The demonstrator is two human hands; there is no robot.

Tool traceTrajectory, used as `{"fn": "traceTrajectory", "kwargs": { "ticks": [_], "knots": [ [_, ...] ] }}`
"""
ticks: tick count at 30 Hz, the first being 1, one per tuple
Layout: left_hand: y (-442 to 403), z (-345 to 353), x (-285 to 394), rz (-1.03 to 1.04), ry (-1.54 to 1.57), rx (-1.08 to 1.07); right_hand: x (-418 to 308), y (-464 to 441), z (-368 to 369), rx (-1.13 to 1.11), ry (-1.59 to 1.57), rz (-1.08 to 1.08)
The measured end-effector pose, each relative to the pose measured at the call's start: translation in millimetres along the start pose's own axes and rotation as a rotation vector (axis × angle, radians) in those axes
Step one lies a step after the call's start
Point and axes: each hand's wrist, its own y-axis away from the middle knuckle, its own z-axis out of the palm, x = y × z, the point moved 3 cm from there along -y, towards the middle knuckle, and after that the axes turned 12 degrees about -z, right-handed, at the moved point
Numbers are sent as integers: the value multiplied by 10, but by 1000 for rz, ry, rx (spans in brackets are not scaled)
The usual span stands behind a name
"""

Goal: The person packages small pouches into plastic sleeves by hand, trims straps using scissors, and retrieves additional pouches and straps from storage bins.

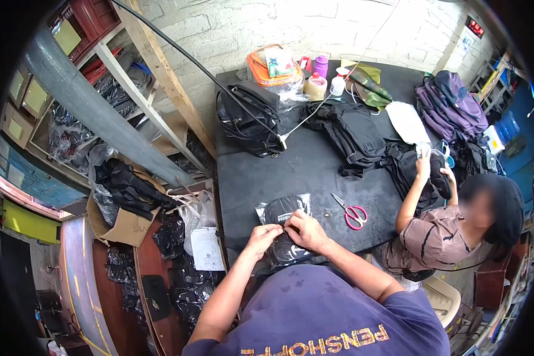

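Observation:
On the dark table lies a black item with white lettering in a clear plastic bag [282, 209], near the table's front edge. My left hand [266, 239] and my right hand [305, 231] meet over the middle of this bag, fingers pinched close together. What the fingertips hold is too small to make out. To the right of the bag, scissors with pink handles [355, 217] lie on the table, touched by neither hand.
A black bag [249, 115], bottles [320, 66], an orange container [267, 66] and black backpacks [353, 133] stand farther back on the table [267, 172]. At the right a co-worker [439, 234] handles a black item. A cardboard box [121, 222] is at left.

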Motion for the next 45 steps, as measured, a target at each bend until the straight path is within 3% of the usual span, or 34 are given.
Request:
{"fn": "traceTrajectory", "kwargs": {
  "ticks": [5, 9, 12, 15, 17, 20, 21, 23, 28, 31, 32, 35, 36, 43, 45],
  "knots": [
    [-72, -79, -135, -142, 64, -52, 62, 63, -1, -18, 21, -36],
    [-3, -60, -40, -70, -56, -53, 31, 31, 58, -96, 137, -44],
    [7, -163, -29, 175, -356, 104, 24, 66, 16, -151, 208, 15],
    [78, -247, -6, 187, -491, 158, 60, 100, -56, -199, 256, 97],
    [238, -314, 91, 186, -547, 199, 226, 257, -354, 69, 108, 339],
    [638, -318, 664, 165, -932, 314, 969, 964, -716, 142, 552, 543],
    [753, -263, 843, 166, -928, 321, 1166, 1214, -806, 124, 761, 578],
    [996, -100, 1208, 328, -951, 372, 1359, 1621, -922, 8, 839, 626],
    [1042, 87, 1471, 559, -987, 393, 1490, 1703, -961, -94, 828, 525],
    [1084, 117, 1554, 530, -1020, 411, 1521, 1655, -1018, -101, 396, 682],
    [1097, 119, 1566, 510, -1034, 420, 1484, 1637, -1051, -104, 396, 680],
    [1117, 143, 1587, 492, -1030, 418, 848, 1223, -1187, -325, 530, 450],
    [1118, 153, 1599, 488, -1029, 416, 778, 1144, -1208, -327, 529, 449],
    [1109, 211, 1622, 503, -1056, 439, 93, 285, -1259, -360, 485, -157],
    [1110, 247, 1632, 508, -1056, 455, 115, 133, -1095, -402, 509, -201]
  ]
}}
